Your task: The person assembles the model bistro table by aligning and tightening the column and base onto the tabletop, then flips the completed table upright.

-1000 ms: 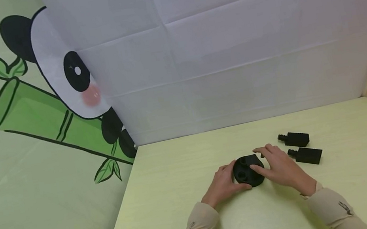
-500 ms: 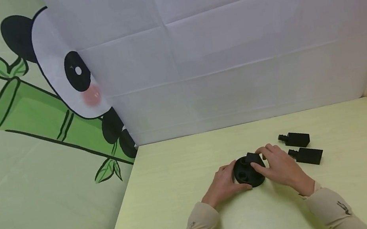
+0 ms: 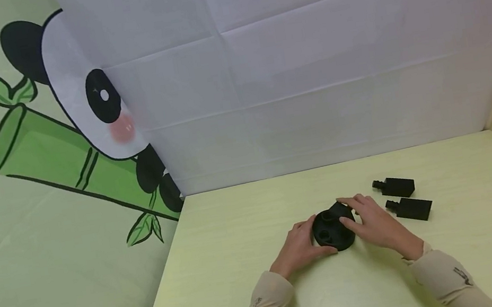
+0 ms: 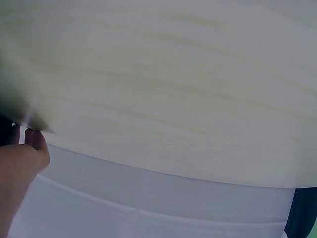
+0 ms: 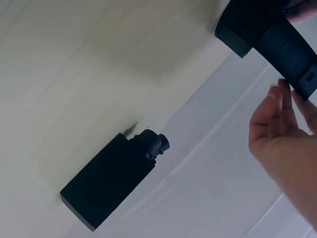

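On my feed, the round base (image 3: 338, 242) looks like hard black plastic, smooth and matt. I see the same dull plastic on the block (image 5: 285, 49) against it, and on the far loose block (image 3: 400, 186) and near loose block (image 3: 416, 208). The table (image 3: 221, 238) reads smooth to me, with wood-like streaks and a soft sheen. The back curtain (image 3: 308, 57) is matt, creased cloth; the side curtain (image 3: 52, 270) seems printed cloth. Both sleeves, left (image 3: 270, 294) and right (image 3: 439, 276), look like wrinkled matt fabric.

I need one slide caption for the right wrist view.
Right hand grips a black block at a black base; another block lies nearby.
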{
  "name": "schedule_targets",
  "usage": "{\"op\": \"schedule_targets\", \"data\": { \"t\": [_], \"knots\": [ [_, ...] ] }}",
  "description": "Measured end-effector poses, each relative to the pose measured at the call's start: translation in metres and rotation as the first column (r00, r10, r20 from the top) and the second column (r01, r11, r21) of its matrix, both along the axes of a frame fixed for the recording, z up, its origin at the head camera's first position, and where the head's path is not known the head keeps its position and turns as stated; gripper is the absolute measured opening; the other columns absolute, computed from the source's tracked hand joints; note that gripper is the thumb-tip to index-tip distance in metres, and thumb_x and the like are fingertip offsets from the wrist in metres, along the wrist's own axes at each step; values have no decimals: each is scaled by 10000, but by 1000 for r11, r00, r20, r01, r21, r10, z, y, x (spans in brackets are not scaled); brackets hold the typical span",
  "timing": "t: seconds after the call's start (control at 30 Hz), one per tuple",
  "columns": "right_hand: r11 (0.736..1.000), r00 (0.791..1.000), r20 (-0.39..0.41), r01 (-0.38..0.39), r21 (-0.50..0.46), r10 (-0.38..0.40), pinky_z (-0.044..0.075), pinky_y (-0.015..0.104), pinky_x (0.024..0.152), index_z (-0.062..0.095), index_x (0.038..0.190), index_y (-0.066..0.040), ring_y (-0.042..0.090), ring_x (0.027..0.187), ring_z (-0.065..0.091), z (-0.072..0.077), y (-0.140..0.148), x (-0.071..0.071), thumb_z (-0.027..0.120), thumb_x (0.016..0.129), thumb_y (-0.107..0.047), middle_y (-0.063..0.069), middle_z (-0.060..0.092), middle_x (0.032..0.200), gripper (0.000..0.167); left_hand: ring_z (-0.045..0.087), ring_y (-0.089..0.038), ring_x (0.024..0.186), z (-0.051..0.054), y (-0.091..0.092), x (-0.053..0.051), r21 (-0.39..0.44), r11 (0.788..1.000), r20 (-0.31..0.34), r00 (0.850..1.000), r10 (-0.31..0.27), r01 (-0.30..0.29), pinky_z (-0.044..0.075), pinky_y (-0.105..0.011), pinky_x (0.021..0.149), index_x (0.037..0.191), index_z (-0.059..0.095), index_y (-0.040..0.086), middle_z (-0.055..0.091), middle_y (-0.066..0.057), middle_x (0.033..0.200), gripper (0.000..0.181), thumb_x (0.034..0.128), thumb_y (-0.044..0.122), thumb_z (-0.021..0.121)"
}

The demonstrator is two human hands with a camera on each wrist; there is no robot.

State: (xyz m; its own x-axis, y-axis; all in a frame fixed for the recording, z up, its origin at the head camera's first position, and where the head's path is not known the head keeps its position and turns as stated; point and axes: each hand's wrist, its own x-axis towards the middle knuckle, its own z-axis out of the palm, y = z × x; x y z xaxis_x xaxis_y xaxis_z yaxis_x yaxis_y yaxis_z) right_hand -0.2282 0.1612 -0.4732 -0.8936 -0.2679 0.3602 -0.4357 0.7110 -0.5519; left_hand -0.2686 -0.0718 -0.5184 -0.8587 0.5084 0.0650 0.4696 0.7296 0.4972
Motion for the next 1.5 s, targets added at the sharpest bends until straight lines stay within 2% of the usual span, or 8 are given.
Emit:
{"op": "schedule_targets", "data": {
  "t": [0.23,0.4,0.7,0.97,1.17,1.27,1.4,1.5],
  "knots": [
    [996,996,14,86,-29,-86,445,376,666,594,1328,17,182,793,475,0,1,0,713,998,-344,113,582,1005,503,478,-295,1376,0,0,0,0,1000,9,1000,4,-4,425,-458,1103,1576,426,81,571,-93,1470,996,816,568,845],
    [998,998,34,57,-26,-56,446,385,692,581,1391,19,205,855,483,0,2,0,686,1020,-306,106,578,1034,504,483,-296,1373,0,0,0,-3,1000,0,1000,4,-4,428,-455,1100,1572,433,86,574,-90,1466,992,811,569,848],
    [987,989,24,149,-58,-148,459,418,702,638,1248,25,265,865,534,1,5,3,717,992,-310,119,586,973,428,482,-300,1374,1,1,0,8,1000,-1,1000,2,-2,426,-467,1098,1573,429,80,575,-90,1467,991,817,566,845],
    [978,978,-2,208,14,-208,444,428,696,664,1041,-33,239,772,492,1,8,6,726,962,-401,88,582,881,382,481,-304,1374,1,1,0,4,1000,-1,1000,1,-1,419,-467,1104,1573,427,72,572,-100,1468,990,818,556,848],
    [993,993,2,115,-14,-115,474,477,776,621,1346,-5,277,907,540,2,12,5,738,966,-333,90,604,1034,516,477,-297,1378,0,1,0,1,1000,1,1000,8,-8,424,-461,1103,1574,427,76,569,-98,1472,991,818,562,846],
    [997,996,-34,80,-3,-80,482,484,791,631,1308,5,244,886,532,2,13,6,767,946,-298,69,592,1004,491,479,-297,1375,0,1,0,-4,1000,-2,1000,7,-7,424,-458,1102,1575,427,75,569,-99,1471,993,818,564,845],
    [992,988,-104,119,39,-114,485,516,837,654,1163,3,190,777,512,0,13,7,805,905,-358,58,579,904,469,475,-299,1379,0,0,0,-7,1000,-1,1000,2,-2,417,-461,1108,1578,421,73,566,-101,1475,994,822,563,842],
    [990,986,-113,129,55,-122,471,529,864,658,1189,7,193,776,506,0,13,9,799,908,-368,74,580,914,489,472,-299,1383,-1,0,-1,-7,1000,2,1000,0,0,410,-463,1114,1581,416,75,561,-100,1480,992,827,563,837]
  ]
}}
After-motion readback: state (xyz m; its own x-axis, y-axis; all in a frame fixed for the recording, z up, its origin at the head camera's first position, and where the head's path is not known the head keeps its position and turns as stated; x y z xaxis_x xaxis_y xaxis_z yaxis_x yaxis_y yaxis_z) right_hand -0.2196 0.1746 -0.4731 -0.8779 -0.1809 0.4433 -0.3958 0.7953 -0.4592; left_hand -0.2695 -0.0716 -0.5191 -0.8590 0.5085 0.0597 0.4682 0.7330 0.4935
